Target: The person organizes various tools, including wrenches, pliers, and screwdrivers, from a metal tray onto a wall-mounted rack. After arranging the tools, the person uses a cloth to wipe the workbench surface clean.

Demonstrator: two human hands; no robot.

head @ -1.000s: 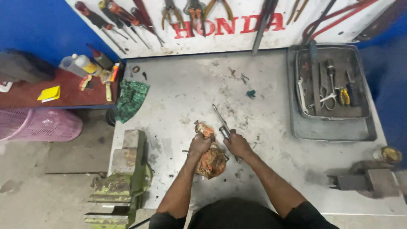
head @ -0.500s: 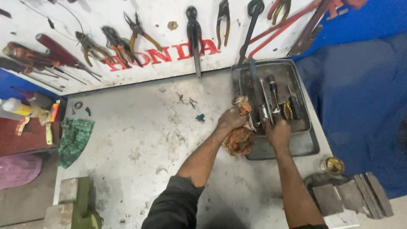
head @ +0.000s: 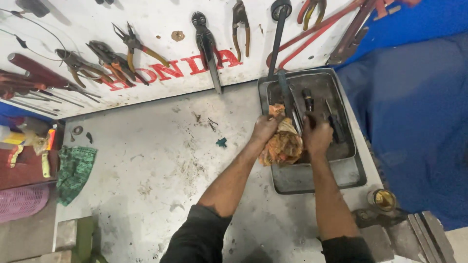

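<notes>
Both hands are over the metal tray (head: 312, 182) at the right of the frame. The left hand (head: 264, 129) is clenched on an orange rag (head: 282, 146), which bunches below the fist and hangs over the tray's near half, with a tuft sticking out above the knuckles. My guess is the rag is gripped that tight so it stays wadded and ready for wiping, rather than trailing into the grime on the counter (head: 161, 160).

The right hand (head: 318, 138) is closed around a tool (head: 307, 100) with a dark handle; only the upper end shows above the fist, so I cannot tell what kind of tool it is. Its long axis runs nearly straight up the frame, pointing away from the person toward the white board (head: 161, 29) at the top, in line with the tray's long side. That seems sensible: the other long tools in the tray lie the same way, so it fits among them.

A blue-handled bar (head: 285, 92) lies just left of it in the tray, leaning up toward the board's lower edge. Pliers (head: 240, 24) and cutters (head: 207, 44) hang on the board above.

At the left of the frame, well apart from the hands, a green cloth (head: 73, 170) lies at the counter's edge. A small teal scrap (head: 222, 142) sits on the counter near the left forearm. A brass-coloured round lid (head: 384, 198) sits at the lower right, just beyond the tray's corner.
</notes>
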